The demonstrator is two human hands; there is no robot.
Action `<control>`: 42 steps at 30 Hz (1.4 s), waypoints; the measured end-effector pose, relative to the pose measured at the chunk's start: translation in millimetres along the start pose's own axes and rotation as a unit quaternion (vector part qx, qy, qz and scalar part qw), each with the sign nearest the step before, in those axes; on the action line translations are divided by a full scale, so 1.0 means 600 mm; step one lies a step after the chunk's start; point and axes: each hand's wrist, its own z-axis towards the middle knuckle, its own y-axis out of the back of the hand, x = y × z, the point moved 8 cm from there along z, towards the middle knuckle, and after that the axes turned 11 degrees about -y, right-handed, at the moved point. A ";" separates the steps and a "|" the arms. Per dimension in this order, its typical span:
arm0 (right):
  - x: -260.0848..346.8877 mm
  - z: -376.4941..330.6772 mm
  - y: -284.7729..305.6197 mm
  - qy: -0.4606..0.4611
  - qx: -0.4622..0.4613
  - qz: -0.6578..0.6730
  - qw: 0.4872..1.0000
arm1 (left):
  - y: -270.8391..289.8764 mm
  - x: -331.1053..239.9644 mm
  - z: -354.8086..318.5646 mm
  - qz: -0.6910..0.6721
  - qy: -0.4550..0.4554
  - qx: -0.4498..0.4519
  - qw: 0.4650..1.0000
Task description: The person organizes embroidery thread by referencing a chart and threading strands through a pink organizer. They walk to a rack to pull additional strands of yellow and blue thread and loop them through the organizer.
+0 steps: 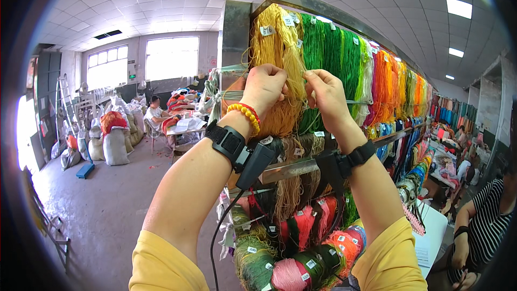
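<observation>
Golden-yellow thread skeins (272,37) hang from the top of a metal rack in front of me, with small white tags near their upper ends. My left hand (265,89) is closed at the skeins, its curled fingers gripping yellow thread; loose strands stick out to its left. Just to the right, my right hand (327,94) pinches a thin yellow strand between thumb and forefinger. Behind that hand hang green thread skeins (336,48). Both wrists wear black straps with devices, and a yellow bead bracelet (246,112) circles the left one.
Orange skeins (383,83) continue along the rack to the right. Below, a metal rail (291,170) crosses over brown skeins and tagged thread bundles (258,258). A person in a striped top (487,215) sits at lower right. Stuffed sacks (114,148) stand on the floor at left.
</observation>
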 end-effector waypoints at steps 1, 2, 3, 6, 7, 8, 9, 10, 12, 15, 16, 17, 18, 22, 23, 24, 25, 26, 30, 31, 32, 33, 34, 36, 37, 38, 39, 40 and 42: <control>0.004 0.000 -0.002 0.022 -0.006 -0.037 0.999 | 0.002 0.000 0.000 0.019 -0.005 -0.001 1.000; 0.009 0.000 -0.001 0.044 -0.014 -0.076 0.996 | 0.000 -0.002 0.001 0.038 -0.011 -0.001 0.999; 0.005 0.001 0.001 0.045 -0.014 -0.077 0.996 | -0.001 -0.002 0.002 0.037 -0.012 -0.001 0.999; 0.007 -0.005 0.008 0.119 -0.057 -0.149 0.980 | 0.000 0.007 0.004 0.062 -0.012 -0.001 0.998; 0.005 -0.008 0.008 0.138 -0.065 -0.148 0.977 | 0.014 -0.005 0.007 0.126 -0.082 -0.045 0.988; 0.007 -0.015 0.005 0.155 -0.076 -0.148 0.974 | 0.023 -0.026 0.002 0.188 -0.150 -0.086 0.967; 0.004 -0.019 0.002 0.154 -0.079 -0.147 0.974 | 0.021 -0.026 -0.001 0.188 -0.149 -0.083 0.967; 0.003 -0.025 -0.002 0.159 -0.082 -0.151 0.972 | 0.019 -0.038 -0.008 0.207 -0.195 -0.089 0.955; 0.008 -0.039 -0.015 0.162 -0.087 -0.168 0.969 | 0.002 -0.047 -0.013 0.188 -0.183 -0.033 0.965; 0.014 -0.062 -0.029 0.251 -0.094 -0.115 0.956 | -0.047 -0.028 -0.002 0.023 -0.033 0.089 0.995; 0.010 -0.068 -0.024 0.267 -0.118 -0.122 0.949 | -0.053 -0.032 -0.007 -0.018 0.010 0.080 0.997; 0.002 -0.079 -0.030 0.197 -0.109 -0.165 0.960 | -0.049 -0.032 -0.010 -0.048 0.036 0.072 0.996; 0.000 -0.097 -0.042 0.193 -0.106 -0.186 0.958 | -0.039 -0.033 -0.007 -0.071 0.037 0.052 0.995; -0.043 -0.163 -0.067 0.176 -0.069 -0.215 0.958 | -0.027 -0.018 0.023 -0.111 0.050 0.009 0.993; -0.044 -0.188 -0.072 0.201 -0.068 -0.230 0.950 | -0.022 -0.012 0.032 -0.127 0.065 -0.010 0.990; -0.049 -0.208 -0.069 0.201 -0.058 -0.231 0.950 | -0.029 -0.007 0.044 -0.156 0.064 -0.014 0.986; -0.050 -0.232 -0.085 0.203 -0.037 -0.220 0.954 | -0.009 -0.012 0.048 -0.144 0.047 -0.029 0.988; -0.050 -0.257 -0.093 0.211 -0.022 -0.259 0.942 | -0.004 -0.017 0.051 -0.148 0.049 -0.034 0.987; -0.047 -0.322 -0.080 0.190 0.007 -0.280 0.941 | -0.027 -0.023 0.027 -0.288 0.089 0.030 0.953; -0.052 -0.334 -0.061 0.178 0.001 -0.279 0.944 | -0.052 -0.028 -0.006 -0.301 0.101 0.050 0.947; -0.052 -0.352 -0.050 0.172 -0.009 -0.284 0.943 | -0.071 -0.037 -0.046 -0.319 0.116 0.057 0.939; -0.054 -0.370 -0.038 0.165 -0.009 -0.300 0.940 | -0.097 -0.042 -0.090 -0.340 0.130 0.065 0.929; -0.059 -0.387 -0.028 0.158 -0.005 -0.314 0.936 | -0.119 -0.038 -0.139 -0.335 0.141 0.085 0.928; -0.056 -0.430 -0.022 0.131 0.000 -0.302 0.944 | -0.130 -0.045 -0.246 -0.334 0.159 0.113 0.922; -0.057 -0.453 -0.015 0.120 -0.003 -0.299 0.947 | -0.139 -0.045 -0.296 -0.345 0.171 0.130 0.914; -0.059 -0.480 -0.014 0.108 0.002 -0.292 0.950 | -0.137 -0.055 -0.348 -0.342 0.189 0.117 0.913; -0.069 -0.507 -0.006 0.090 0.003 -0.290 0.953 | -0.147 -0.057 -0.398 -0.344 0.212 0.110 0.908; -0.076 -0.536 0.002 0.055 0.007 -0.284 0.957 | -0.158 -0.066 -0.443 -0.341 0.221 0.113 0.907; -0.099 -0.609 0.028 -0.033 0.014 -0.266 0.963 | -0.188 -0.076 -0.527 -0.336 0.244 0.134 0.900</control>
